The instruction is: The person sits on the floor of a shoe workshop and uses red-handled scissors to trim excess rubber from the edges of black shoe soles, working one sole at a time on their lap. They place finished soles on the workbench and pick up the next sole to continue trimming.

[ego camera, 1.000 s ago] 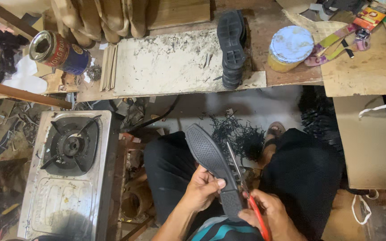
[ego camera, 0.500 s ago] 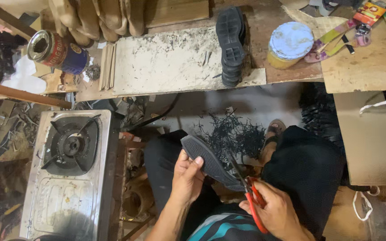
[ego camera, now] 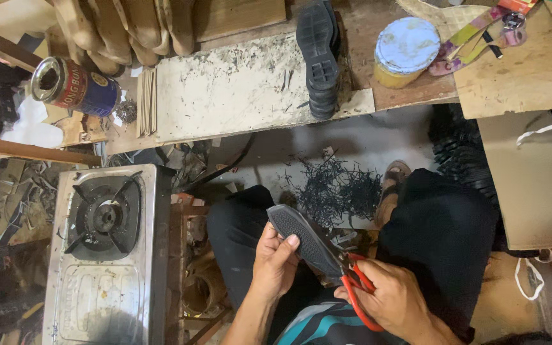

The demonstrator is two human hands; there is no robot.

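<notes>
Left hand (ego camera: 275,260) is gripping a dark rubber shoe sole (ego camera: 305,237), fingers curled under it and thumb lying across its top, holding it tilted above the lap between the knees. Right hand (ego camera: 396,301) is closing around red-handled scissors (ego camera: 354,291), whose blades are meeting the sole's lower edge. Black rubber trimmings (ego camera: 338,187) are lying in a heap on the floor just beyond. Further out, a single-burner gas stove (ego camera: 102,250) is standing to the left, and a black shoe (ego camera: 319,56) and a round tin (ego camera: 407,50) are sitting on the wooden workbench (ego camera: 237,96).
</notes>
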